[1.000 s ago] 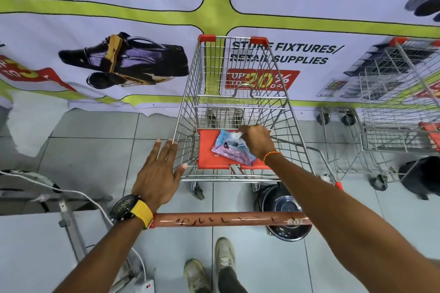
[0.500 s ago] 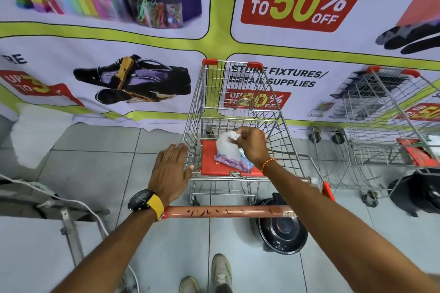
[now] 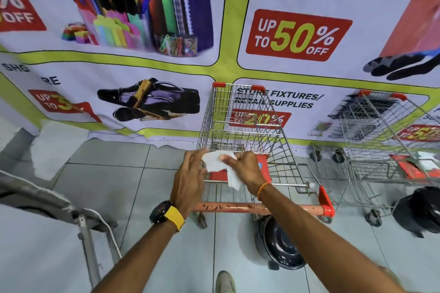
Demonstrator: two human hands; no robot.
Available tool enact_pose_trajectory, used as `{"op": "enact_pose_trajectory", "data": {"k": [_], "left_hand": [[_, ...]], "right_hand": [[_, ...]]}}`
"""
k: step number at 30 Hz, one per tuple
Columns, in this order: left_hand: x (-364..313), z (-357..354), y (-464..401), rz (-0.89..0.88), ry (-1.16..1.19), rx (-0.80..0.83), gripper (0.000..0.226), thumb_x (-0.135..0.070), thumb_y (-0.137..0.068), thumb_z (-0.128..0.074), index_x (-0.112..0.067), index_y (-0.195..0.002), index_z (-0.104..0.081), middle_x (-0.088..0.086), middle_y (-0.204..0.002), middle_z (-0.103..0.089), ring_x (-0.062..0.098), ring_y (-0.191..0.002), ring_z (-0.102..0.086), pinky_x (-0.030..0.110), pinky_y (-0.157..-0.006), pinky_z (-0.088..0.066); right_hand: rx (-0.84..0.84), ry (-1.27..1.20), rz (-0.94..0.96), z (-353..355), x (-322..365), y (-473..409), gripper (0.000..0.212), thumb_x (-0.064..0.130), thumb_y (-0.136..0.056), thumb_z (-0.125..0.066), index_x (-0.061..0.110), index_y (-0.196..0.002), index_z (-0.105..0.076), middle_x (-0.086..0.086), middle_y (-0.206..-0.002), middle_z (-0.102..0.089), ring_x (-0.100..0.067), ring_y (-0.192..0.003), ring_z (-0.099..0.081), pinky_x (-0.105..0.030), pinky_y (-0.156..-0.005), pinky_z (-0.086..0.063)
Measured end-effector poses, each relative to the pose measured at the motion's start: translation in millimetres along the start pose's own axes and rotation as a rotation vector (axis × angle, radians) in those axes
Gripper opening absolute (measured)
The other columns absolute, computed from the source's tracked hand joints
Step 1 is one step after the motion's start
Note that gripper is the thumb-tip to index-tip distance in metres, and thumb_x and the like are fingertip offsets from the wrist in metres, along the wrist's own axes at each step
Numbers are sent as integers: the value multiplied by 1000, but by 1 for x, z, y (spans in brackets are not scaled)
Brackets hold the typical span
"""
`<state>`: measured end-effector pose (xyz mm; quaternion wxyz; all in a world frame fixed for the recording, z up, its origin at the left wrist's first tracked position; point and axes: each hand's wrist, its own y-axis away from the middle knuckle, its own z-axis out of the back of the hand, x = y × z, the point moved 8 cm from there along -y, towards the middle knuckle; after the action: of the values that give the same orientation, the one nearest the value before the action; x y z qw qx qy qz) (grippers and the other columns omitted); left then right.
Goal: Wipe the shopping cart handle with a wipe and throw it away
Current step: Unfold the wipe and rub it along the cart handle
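Observation:
A wire shopping cart (image 3: 281, 150) stands in front of me, its orange handle (image 3: 285, 208) running across below my wrists. Both hands are raised over the red child seat (image 3: 217, 175). A white wipe (image 3: 215, 160) is stretched between them, one corner hanging down. My left hand (image 3: 190, 178) touches its left edge with fingers spread. My right hand (image 3: 245, 165) pinches its right side. The blue wipe pack (image 3: 262, 164) lies on the seat, mostly hidden behind my right hand.
A dark round bin (image 3: 283, 247) sits on the tiled floor under the handle's right half. A second wire cart (image 3: 385, 150) is parked to the right. A printed sale banner (image 3: 214, 43) covers the wall ahead. A metal stand (image 3: 88, 240) with a cord is at left.
My right hand pulled a white wipe out of the pack on the seat. My left hand moved right from beside the cart and met the wipe. The camera tilted up.

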<state>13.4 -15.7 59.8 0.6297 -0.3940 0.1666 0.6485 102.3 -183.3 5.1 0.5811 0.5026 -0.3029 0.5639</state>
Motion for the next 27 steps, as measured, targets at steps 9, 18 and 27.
{"op": "enact_pose_trajectory", "data": {"k": [9,18,27], "left_hand": [[4,28,6,-82,15,-19,12,-5,-90,-60,-13,-90,-69,4,-98,-57,12,-78,-54,10,-68,-41],[64,-21,61,780,647,362,16,-10,-98,-50,-7,-91,-64,4,-60,-60,17,-46,-53,28,-42,-48],[46,-25,76,617,437,312,19,-12,-95,-59,-13,-76,-57,1,-47,-52,19,-39,-50,28,-37,-45]], "right_hand": [[408,269,-7,-23,16,35,64,66,-87,-63,6,-64,-65,0,-55,-50,-14,-54,-41,-30,-57,-30],[687,130,-139,3,-35,86,31,37,-100,-61,11,-86,-68,2,-75,-54,-9,-65,-48,-19,-58,-40],[412,813,147,25,-24,74,42,25,-100,-54,26,-58,-53,6,-65,-58,-21,-72,-58,-38,-67,-50]]}}
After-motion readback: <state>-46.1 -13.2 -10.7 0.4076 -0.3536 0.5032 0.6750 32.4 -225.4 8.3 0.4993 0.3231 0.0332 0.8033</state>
